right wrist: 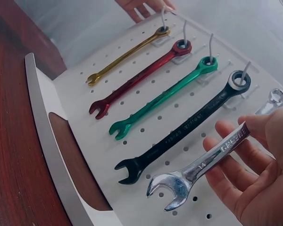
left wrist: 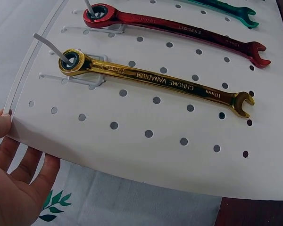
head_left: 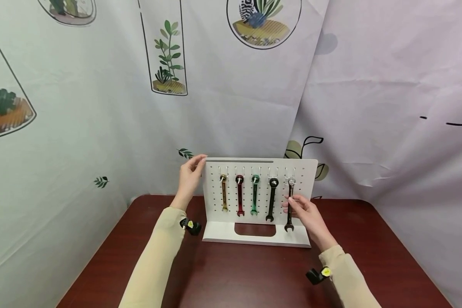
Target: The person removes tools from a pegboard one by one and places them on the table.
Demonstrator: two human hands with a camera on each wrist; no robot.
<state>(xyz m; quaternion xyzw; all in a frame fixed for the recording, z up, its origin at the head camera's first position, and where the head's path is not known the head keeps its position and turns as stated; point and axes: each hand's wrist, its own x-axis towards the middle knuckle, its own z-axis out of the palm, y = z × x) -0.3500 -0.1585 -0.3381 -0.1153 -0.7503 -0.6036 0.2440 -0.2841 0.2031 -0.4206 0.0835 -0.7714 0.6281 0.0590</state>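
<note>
A white pegboard stand (head_left: 259, 233) holds a row of combination wrenches on hooks. My left hand (head_left: 190, 177) pinches its upper left corner, thumb in front and fingers behind in the left wrist view. My right hand (head_left: 307, 214) grips the shaft of a silver wrench (right wrist: 203, 165) at the row's right end, marked 14. The ring end of that wrench is up at its hook, and its open jaw points down. Beside it hangs a black wrench (right wrist: 184, 127). Further left are a green wrench (right wrist: 165, 96), a red wrench (right wrist: 141, 77) and a gold wrench (left wrist: 155, 78).
The stand sits on a dark red wooden table (head_left: 238, 278), with a cutout in its base. White hooks (left wrist: 49, 47) stick out of the board. A pale curtain with plant prints (head_left: 169, 55) hangs close behind the table.
</note>
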